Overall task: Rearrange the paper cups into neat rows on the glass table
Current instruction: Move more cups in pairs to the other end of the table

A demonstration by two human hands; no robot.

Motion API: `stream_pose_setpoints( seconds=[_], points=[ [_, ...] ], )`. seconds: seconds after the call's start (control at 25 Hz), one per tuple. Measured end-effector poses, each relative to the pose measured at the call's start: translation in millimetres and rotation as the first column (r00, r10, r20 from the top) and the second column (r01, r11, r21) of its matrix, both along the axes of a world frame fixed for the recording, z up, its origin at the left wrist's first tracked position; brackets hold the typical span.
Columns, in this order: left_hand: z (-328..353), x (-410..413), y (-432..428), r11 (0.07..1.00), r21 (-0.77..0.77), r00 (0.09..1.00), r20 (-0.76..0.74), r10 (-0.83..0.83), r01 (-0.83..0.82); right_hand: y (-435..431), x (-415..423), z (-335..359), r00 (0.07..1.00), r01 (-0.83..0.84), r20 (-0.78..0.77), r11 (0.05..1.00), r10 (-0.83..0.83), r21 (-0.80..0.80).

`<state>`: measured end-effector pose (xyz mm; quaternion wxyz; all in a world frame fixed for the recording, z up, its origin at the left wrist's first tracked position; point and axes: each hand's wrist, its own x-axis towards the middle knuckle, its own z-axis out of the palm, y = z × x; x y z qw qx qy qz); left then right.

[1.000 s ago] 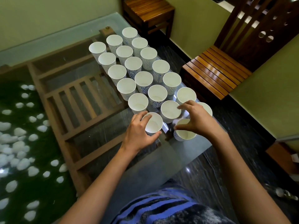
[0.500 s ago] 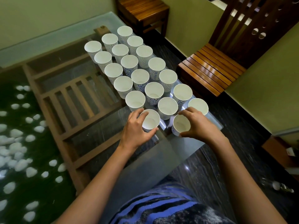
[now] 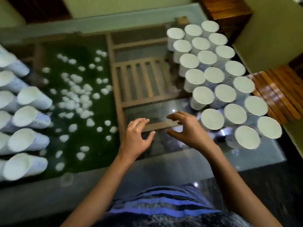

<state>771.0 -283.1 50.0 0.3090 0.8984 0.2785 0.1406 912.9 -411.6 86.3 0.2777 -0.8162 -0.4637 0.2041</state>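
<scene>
Several white paper cups [image 3: 219, 74] with blue patterns stand upright in three rows along the right side of the glass table [image 3: 98, 27]. A second group of paper cups [image 3: 26, 117] fills the table's left edge. My left hand [image 3: 137, 138] and my right hand [image 3: 185, 128] hover over the bare glass between the groups, fingers loosely curled, holding nothing. The right hand sits just left of the nearest cup [image 3: 212, 119] without touching it. The picture is blurred.
Under the glass lie a wooden slatted frame [image 3: 141, 81] and white pebbles on green [image 3: 77, 99]. A wooden stool [image 3: 227, 9] stands at the back right and a slatted wooden chair seat [image 3: 278, 92] at the right. The table's near edge is just before my striped shirt.
Both hands let go of the nearest cups and moved left, off the rows. The view swung left, so the left group of cups came into sight.
</scene>
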Motion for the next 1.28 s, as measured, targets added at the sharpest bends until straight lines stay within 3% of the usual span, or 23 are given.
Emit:
stream_pose_setpoints(
  seconds=[0.24,0.44,0.56,0.76,0.92,1.08,1.2,1.28],
  points=[
    [10,-135,66,0.917,0.061,0.919,0.02,0.394,-0.394,124,-103,-6,0.919,-0.39,-0.065,0.921,0.389,-0.01],
    [13,-231,107,0.765,0.189,0.786,0.095,0.61,-0.616,204,-185,-4,0.828,-0.559,-0.048,0.829,0.559,0.012],
    [8,-272,128,0.694,0.187,0.713,0.063,0.698,-0.696,242,-224,-4,0.801,-0.598,-0.018,0.801,0.598,0.005],
    [-1,-295,147,0.699,0.08,0.699,-0.036,0.714,-0.711,294,-258,-9,0.735,-0.67,0.082,0.739,0.673,-0.068],
    [-2,-293,149,0.725,0.101,0.725,-0.047,0.687,-0.681,331,-264,-11,0.562,-0.771,0.205,0.597,0.801,-0.22],
    [0,-298,155,0.75,0.18,0.748,-0.094,0.658,-0.637,354,-265,-7,0.463,-0.819,0.124,0.477,0.878,-0.319],
    [3,-301,159,0.753,0.214,0.75,-0.115,0.652,-0.622,356,-263,-4,0.463,-0.824,0.058,0.454,0.884,-0.338],
    [4,-301,159,0.753,0.226,0.746,-0.134,0.653,-0.618,354,-264,-4,0.457,-0.805,0.108,0.463,0.883,-0.372]
  ],
)
